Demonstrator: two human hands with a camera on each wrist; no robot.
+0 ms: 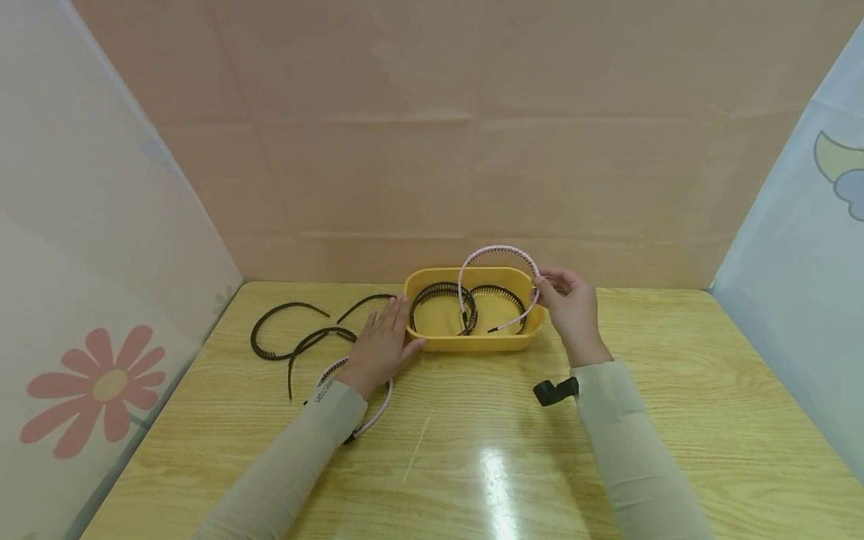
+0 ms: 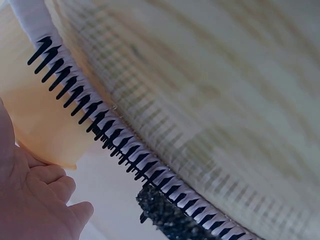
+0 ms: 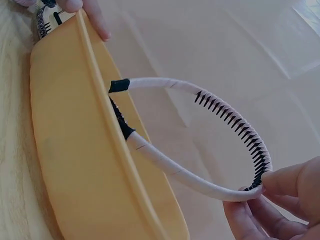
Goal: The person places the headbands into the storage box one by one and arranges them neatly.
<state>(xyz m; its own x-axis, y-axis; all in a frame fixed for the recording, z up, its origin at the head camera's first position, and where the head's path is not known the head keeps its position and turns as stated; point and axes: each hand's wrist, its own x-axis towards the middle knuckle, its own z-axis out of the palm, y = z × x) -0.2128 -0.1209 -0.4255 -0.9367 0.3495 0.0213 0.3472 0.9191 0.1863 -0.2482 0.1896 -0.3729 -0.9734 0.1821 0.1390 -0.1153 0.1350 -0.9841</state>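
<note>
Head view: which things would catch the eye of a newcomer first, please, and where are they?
Probably the yellow container first, at the back of the table, with dark headbands inside. Above its right part, the right hand holds a pale pink headband; the left hand touches the container's left end. More dark headbands lie at the table's left, and a big red flower decorates the pale sheet at the left.

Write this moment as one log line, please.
right hand: pinches pink hairband over tub | left hand: touches tub | in tub: dark hairbands | table: more hairbands
</note>
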